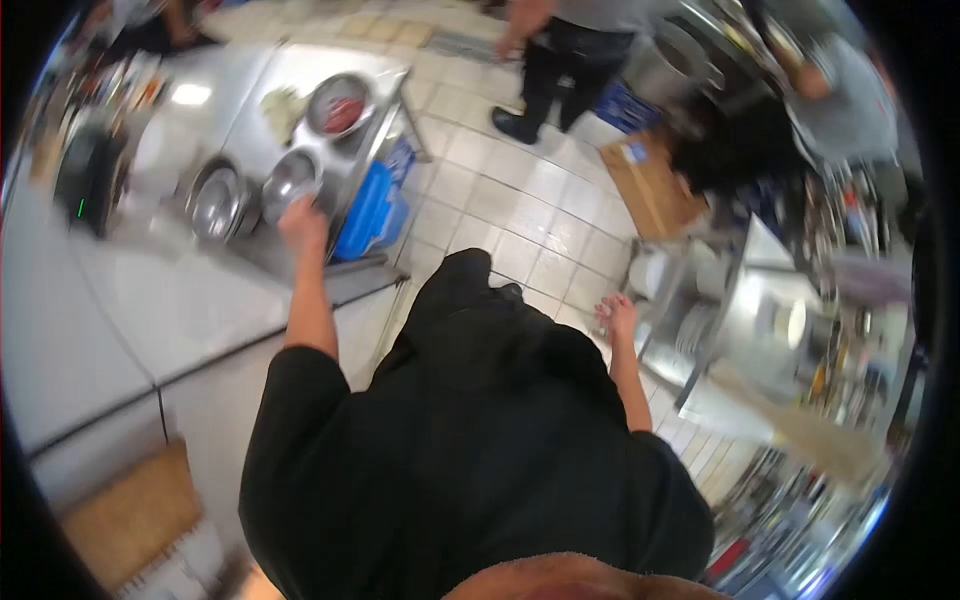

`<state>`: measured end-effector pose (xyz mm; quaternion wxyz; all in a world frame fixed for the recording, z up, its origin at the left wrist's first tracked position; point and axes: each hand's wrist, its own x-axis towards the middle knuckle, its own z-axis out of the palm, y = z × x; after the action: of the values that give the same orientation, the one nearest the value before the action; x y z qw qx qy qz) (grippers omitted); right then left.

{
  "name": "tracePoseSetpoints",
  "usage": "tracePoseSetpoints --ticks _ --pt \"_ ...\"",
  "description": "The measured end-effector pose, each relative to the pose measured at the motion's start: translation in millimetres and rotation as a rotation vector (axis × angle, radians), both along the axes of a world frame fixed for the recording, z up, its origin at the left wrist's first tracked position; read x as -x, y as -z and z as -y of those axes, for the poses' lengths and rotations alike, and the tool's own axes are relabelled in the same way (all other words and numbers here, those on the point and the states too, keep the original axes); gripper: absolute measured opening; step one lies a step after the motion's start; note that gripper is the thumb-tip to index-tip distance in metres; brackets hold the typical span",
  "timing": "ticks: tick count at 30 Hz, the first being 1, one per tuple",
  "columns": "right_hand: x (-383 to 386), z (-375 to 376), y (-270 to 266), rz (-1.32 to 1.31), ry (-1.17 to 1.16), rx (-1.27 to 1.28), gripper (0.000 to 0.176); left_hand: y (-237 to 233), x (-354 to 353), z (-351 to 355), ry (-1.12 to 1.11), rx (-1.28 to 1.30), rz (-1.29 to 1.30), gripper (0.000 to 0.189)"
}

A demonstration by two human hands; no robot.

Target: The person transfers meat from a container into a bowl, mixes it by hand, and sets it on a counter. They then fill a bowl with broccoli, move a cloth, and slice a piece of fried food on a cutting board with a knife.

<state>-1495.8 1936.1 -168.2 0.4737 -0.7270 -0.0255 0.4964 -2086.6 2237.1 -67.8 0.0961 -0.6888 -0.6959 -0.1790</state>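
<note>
My left hand (pixel 303 226) is closed at the near rim of a small metal bowl (pixel 291 178) on the steel table; its fingers seem to grip that rim. Just left of it sits a stack of metal bowls (pixel 218 204). Behind is a larger metal bowl (pixel 340 106) with red food inside, and a pale green item (pixel 283 112) lies beside that. Out to the right, my right hand (pixel 617 314) hangs over the floor near a steel shelf unit, its fingers apart and nothing in them.
Blue plastic containers (pixel 370 212) sit under the table's edge. One person (pixel 580 50) stands ahead on the tiled floor; another (pixel 845 95) is at the right by a large pot (pixel 668 62). A cardboard box (pixel 650 188) and shelves with plates (pixel 693 328) are at the right.
</note>
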Motion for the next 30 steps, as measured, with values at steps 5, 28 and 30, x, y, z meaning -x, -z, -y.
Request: tracePoseSetpoints --ticks 5,28,30 --pt "0 65 -38 0.116 0.248 -0.025 0.029 0 11 -5 -0.094 0.33 -0.017 0.025" --pt "-8 518 -68 0.184 1.436 -0.291 0.021 65 -448 218 1.503 0.818 -0.213 0.032" --pt "-2 552 -75 0.147 1.524 -0.345 0.02 54 -504 267 1.477 0.836 -0.174 0.031"
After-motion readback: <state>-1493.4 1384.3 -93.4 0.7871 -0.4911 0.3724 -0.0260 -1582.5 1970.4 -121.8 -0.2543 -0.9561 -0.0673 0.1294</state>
